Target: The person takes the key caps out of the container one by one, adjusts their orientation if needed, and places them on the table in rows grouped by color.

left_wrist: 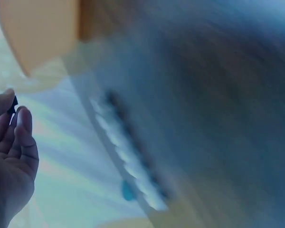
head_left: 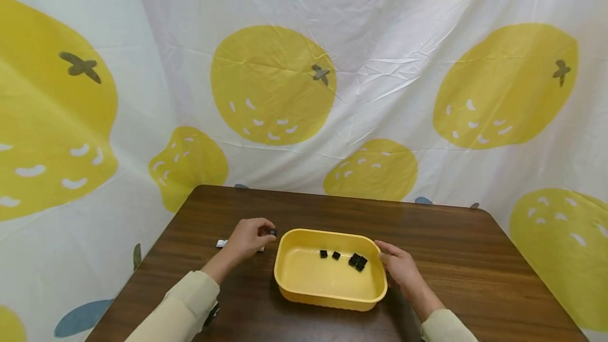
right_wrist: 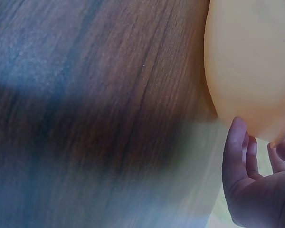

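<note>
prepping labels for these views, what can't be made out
Head: white item, partly hidden by left hand.
Head: dark item, partly behind sleeve.
Head: detail on black pieces, too small.
Left wrist: pale strip, blurred.
Right wrist: tray, cut by top and right edges.

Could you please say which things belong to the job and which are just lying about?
Job, apparently:
black block in left hand
yellow tub, held by right hand
black blocks inside

Seemingly just there:
white strip on table
fruit-print cloth behind
</note>
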`<state>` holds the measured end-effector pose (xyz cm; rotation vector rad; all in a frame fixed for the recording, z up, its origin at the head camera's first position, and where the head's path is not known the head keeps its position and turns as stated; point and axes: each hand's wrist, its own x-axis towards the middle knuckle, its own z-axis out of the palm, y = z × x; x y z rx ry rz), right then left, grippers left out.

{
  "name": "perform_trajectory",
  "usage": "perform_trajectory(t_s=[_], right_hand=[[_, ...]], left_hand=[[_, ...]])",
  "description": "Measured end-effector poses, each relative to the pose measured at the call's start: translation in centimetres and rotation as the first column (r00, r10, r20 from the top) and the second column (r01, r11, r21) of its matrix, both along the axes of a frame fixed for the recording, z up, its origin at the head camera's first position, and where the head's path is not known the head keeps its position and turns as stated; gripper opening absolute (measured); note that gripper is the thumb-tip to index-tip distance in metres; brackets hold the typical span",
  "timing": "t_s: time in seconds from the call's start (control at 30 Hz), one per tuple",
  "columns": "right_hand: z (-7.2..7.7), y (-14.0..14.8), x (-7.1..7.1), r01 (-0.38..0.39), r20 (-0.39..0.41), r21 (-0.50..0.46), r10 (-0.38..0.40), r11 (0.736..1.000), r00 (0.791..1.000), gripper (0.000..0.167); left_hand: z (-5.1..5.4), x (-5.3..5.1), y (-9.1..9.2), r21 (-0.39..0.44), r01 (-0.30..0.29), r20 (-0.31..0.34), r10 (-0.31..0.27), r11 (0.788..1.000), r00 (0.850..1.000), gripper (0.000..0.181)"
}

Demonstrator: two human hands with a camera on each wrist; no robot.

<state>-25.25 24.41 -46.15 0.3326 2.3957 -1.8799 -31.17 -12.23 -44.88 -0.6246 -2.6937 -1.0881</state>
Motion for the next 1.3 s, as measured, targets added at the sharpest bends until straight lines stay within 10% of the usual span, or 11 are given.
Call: perform_trajectory(t_s=[0.5,1.3], right_hand=[[0.1,0.0,0.1,0.007,-0.002,0.004,-0.007,1.0,1.0,0.043],[0.3,-0.1,0.1,0.005,0.01,0.009,-0.005,1.0,1.0,0.043]], left_hand=[[-4.2,1.0,-4.2,-0.132,0.206,0.006,-0.207,0.97,0.978,0.012],[-5.0,1.1,-4.6,-0.141,0.236,-0.003,-0.238,0.962,0.971,0.019]])
